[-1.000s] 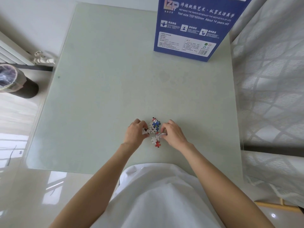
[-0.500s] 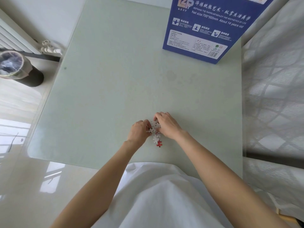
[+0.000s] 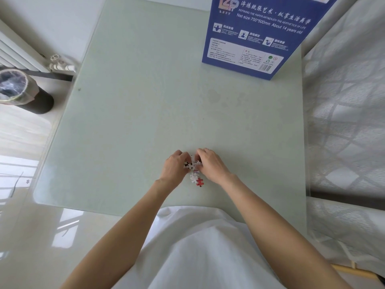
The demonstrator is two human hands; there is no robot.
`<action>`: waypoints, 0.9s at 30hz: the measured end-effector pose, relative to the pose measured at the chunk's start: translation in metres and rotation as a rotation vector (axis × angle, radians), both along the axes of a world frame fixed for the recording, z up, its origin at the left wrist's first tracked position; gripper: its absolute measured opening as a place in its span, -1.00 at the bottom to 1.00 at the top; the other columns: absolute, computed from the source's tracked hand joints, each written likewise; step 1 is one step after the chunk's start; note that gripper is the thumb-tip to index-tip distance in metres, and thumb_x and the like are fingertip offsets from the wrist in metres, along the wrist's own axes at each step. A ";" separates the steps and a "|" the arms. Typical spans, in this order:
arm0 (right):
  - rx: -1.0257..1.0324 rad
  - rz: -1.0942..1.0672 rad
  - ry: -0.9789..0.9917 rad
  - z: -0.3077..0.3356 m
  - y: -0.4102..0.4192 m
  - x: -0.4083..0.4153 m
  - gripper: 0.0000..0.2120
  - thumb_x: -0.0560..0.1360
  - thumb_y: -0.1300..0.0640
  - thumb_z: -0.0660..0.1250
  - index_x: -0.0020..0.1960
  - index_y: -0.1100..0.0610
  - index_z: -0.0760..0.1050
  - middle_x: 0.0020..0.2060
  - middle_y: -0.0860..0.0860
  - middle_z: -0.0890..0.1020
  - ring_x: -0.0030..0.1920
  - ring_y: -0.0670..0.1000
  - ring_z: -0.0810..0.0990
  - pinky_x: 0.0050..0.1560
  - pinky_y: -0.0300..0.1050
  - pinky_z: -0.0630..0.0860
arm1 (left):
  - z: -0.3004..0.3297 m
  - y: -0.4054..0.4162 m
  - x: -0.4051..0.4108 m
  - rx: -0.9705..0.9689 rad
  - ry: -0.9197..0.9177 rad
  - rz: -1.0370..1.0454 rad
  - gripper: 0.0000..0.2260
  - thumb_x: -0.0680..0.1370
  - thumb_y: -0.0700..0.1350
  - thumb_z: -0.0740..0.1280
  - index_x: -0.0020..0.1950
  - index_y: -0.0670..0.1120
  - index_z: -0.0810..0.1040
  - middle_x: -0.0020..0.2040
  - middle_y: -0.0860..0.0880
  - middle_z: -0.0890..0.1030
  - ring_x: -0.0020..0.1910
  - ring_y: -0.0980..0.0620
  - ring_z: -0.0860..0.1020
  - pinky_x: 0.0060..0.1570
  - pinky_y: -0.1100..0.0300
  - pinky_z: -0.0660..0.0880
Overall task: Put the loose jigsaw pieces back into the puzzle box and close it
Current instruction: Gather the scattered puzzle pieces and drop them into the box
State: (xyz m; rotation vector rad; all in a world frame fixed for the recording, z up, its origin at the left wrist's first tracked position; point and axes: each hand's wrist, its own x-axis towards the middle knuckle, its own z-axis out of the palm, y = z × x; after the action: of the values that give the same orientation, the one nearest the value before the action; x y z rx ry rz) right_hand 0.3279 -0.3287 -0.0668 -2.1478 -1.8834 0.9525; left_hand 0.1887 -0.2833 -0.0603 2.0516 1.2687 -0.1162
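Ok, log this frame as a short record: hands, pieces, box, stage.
left hand: fingers curled round the jigsaw pieces
right hand: fingers curled over the same pile
pieces: small heap on the table, one red piece nearest the person
box: blue, standing at the far right of the table, apart from the hands
stage: gathering; nothing boxed yet

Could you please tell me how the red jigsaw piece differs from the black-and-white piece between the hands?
The red jigsaw piece is solid red and lies nearest the person, clear of both hands; the black-and-white piece is patterned, sits farther up the pile, and touches the left hand, whose fingers curl around the heap opposite the right hand. Both lie flat on the glass table, outside the blue puzzle box.
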 end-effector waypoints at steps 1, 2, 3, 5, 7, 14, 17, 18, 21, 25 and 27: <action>-0.002 -0.016 0.017 -0.002 -0.002 -0.001 -0.80 0.42 0.34 0.36 0.00 0.20 0.43 -0.04 0.12 0.53 -0.01 0.12 0.49 -0.08 -0.13 0.37 | 0.000 0.000 0.000 0.000 0.001 -0.005 -0.80 0.47 -0.20 0.39 0.07 -0.17 0.53 0.04 -0.10 0.52 -0.04 -0.08 0.54 -0.14 0.26 0.34; -0.004 -0.034 0.039 -0.003 -0.003 -0.001 -0.80 0.42 0.34 0.36 0.00 0.19 0.43 -0.04 0.10 0.54 0.00 0.11 0.50 -0.09 -0.15 0.36 | 0.000 0.000 0.000 0.000 0.001 -0.008 -0.81 0.47 -0.19 0.39 0.06 -0.17 0.52 0.02 -0.11 0.53 -0.05 -0.09 0.54 -0.14 0.24 0.35; -0.007 -0.055 0.068 -0.003 -0.004 -0.001 -0.81 0.42 0.32 0.37 0.00 0.18 0.44 -0.04 0.09 0.54 0.00 0.10 0.51 -0.10 -0.17 0.35 | 0.000 0.001 0.000 -0.005 -0.001 -0.011 -0.80 0.47 -0.19 0.39 0.07 -0.16 0.51 0.01 -0.11 0.54 -0.06 -0.10 0.54 -0.14 0.23 0.36; -0.003 -0.114 0.125 -0.003 -0.007 0.000 -0.84 0.43 0.28 0.38 -0.01 0.18 0.49 -0.06 0.06 0.53 -0.03 0.05 0.49 -0.10 -0.21 0.30 | -0.001 0.003 -0.001 -0.025 -0.017 -0.011 -0.74 0.45 -0.18 0.41 0.10 -0.14 0.48 -0.02 -0.10 0.54 -0.07 -0.10 0.54 -0.14 0.21 0.36; 0.010 -0.182 0.158 -0.002 -0.011 0.004 -0.85 0.43 0.27 0.39 -0.01 0.18 0.53 -0.12 0.01 0.46 -0.10 0.00 0.43 -0.11 -0.21 0.27 | -0.001 0.006 -0.003 -0.055 -0.028 -0.016 -0.73 0.45 -0.18 0.41 0.12 -0.11 0.49 -0.04 -0.10 0.54 -0.08 -0.08 0.53 -0.13 0.22 0.34; 0.030 -0.332 0.208 0.015 -0.021 0.035 -0.86 0.38 0.28 0.42 -0.08 0.15 0.53 -0.14 0.02 0.48 -0.21 0.00 0.45 -0.13 -0.17 0.37 | 0.011 0.023 -0.017 -0.093 -0.031 0.027 -0.88 0.47 -0.14 0.41 -0.01 -0.09 0.63 -0.08 -0.07 0.57 -0.12 -0.02 0.56 -0.15 0.25 0.41; 0.041 -0.335 0.282 0.046 -0.012 0.051 -0.82 0.36 0.27 0.45 -0.16 0.07 0.49 -0.19 0.03 0.55 -0.24 0.06 0.55 -0.13 -0.06 0.50 | 0.035 0.039 -0.021 -0.080 -0.093 0.061 -0.95 0.46 -0.10 0.43 -0.10 -0.01 0.65 -0.15 0.02 0.57 -0.22 0.14 0.54 -0.23 0.35 0.40; 0.058 -0.324 0.312 0.061 -0.005 0.057 -0.80 0.36 0.27 0.46 -0.18 0.05 0.48 -0.22 0.03 0.58 -0.25 0.08 0.58 -0.13 -0.03 0.52 | 0.047 0.047 -0.019 -0.060 -0.136 0.042 -0.96 0.45 -0.09 0.43 -0.12 0.01 0.66 -0.17 0.03 0.57 -0.24 0.18 0.54 -0.22 0.35 0.42; 0.171 -0.291 0.402 0.126 0.033 0.082 -0.78 0.35 0.31 0.45 -0.19 0.05 0.49 -0.29 0.02 0.61 -0.29 0.07 0.63 -0.14 -0.05 0.54 | 0.104 0.084 0.007 0.056 -0.307 -0.038 -0.94 0.45 -0.08 0.44 -0.11 -0.01 0.67 -0.22 0.05 0.58 -0.27 0.19 0.54 -0.21 0.35 0.44; 0.514 -0.262 0.363 0.221 0.097 0.124 -0.83 0.36 0.29 0.47 -0.10 0.12 0.56 -0.25 0.01 0.63 -0.31 -0.13 0.60 -0.19 -0.32 0.51 | 0.191 0.145 0.068 0.305 -0.534 -0.099 -0.92 0.45 -0.05 0.44 -0.10 -0.01 0.68 -0.25 0.11 0.56 -0.30 0.22 0.53 -0.29 0.48 0.34; 0.774 -0.227 0.198 0.268 0.132 0.150 -0.85 0.38 0.26 0.46 -0.06 0.17 0.58 -0.19 -0.03 0.62 -0.26 -0.15 0.57 -0.18 -0.37 0.49 | 0.237 0.179 0.105 0.458 -0.664 -0.102 -0.91 0.45 -0.06 0.44 -0.09 -0.03 0.68 -0.23 0.08 0.57 -0.33 0.18 0.51 -0.31 0.47 0.34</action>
State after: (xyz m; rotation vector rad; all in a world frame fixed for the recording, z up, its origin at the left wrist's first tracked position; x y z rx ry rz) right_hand 0.4781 -0.1971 0.2009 -1.6663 -1.5150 0.2892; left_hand 0.2939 -0.1042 0.1766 2.2428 0.8120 0.8118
